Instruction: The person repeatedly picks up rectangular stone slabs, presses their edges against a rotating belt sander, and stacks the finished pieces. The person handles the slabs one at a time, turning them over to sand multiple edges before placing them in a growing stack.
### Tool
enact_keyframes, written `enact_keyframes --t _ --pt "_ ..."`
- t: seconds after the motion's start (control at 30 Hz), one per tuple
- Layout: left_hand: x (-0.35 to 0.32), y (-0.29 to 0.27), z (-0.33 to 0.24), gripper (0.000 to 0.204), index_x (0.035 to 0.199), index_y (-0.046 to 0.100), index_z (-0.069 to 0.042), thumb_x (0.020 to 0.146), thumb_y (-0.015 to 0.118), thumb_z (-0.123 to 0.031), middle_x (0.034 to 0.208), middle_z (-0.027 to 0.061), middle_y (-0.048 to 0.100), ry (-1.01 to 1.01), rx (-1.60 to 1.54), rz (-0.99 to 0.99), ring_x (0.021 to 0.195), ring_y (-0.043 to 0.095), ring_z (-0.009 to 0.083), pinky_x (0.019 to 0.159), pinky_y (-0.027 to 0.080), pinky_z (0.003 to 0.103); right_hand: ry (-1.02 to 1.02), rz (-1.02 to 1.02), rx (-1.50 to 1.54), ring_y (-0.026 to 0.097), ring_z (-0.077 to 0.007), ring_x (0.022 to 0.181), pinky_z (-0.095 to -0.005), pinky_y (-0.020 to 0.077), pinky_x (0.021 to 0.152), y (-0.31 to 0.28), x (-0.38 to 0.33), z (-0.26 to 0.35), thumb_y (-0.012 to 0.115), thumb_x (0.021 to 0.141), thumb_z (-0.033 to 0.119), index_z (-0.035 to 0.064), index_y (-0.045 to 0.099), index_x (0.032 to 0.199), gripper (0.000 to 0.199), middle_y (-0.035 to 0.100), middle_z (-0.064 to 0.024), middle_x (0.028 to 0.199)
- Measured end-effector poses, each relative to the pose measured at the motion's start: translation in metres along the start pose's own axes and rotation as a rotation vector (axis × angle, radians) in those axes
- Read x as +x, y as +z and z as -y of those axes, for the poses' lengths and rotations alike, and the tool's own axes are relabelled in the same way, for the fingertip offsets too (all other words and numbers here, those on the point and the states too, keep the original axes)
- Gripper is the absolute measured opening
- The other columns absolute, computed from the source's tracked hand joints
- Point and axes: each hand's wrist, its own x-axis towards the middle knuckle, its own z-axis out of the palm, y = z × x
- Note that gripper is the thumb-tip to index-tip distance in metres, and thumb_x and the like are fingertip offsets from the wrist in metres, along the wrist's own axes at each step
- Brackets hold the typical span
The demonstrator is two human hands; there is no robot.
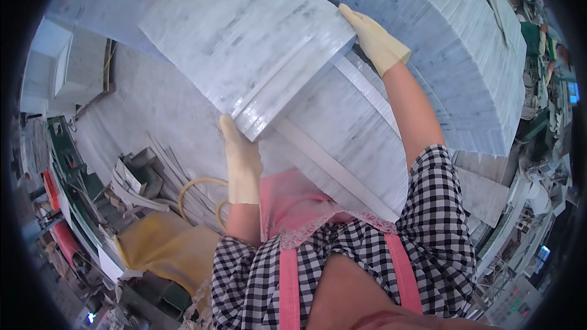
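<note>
above the stack (pixel 367 140), a marble slab (pixel 244 43) is held tilted, left hand (pixel 241 159) gripping its lower corner, right hand (pixel 374 40) its far edge. judged heavy, stiff, slick, chip-prone; opposite edges are best gripped.

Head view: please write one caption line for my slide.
Two gloved hands, left and right, grip a white marble slab above stacked slabs.
</note>
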Motion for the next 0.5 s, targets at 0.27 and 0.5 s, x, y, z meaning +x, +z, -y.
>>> enact_keyframes --t 0.27,0.5 --pt "-0.025 0.023 0.007 0.064 0.147 0.045 -0.006 0.101 0.056 -0.048 0.146 0.0091 0.051 0.186 0.019 -0.060 0.133 0.048 0.0255 0.112 0.037 0.039 0.172 -0.183 -0.478 0.054 -0.0118 0.129 -0.0232 0.0331 0.107 -0.008 -0.038 0.012 0.037 0.090 0.081 0.0238 0.067 0.135 0.078 0.063 0.0082 0.138" --pt "-0.016 0.021 0.039 0.059 0.146 0.047 -0.006 0.099 0.061 -0.039 0.146 0.0068 0.052 0.174 -0.306 -0.239 0.131 0.049 0.0251 0.114 0.036 0.039 0.010 -0.172 -0.229 0.048 -0.0200 0.138 -0.0292 0.0299 0.115 -0.016 -0.027 -0.018 0.045 0.092 0.076 0.0125 0.066 0.134 0.079 0.058 -0.0037 0.147"
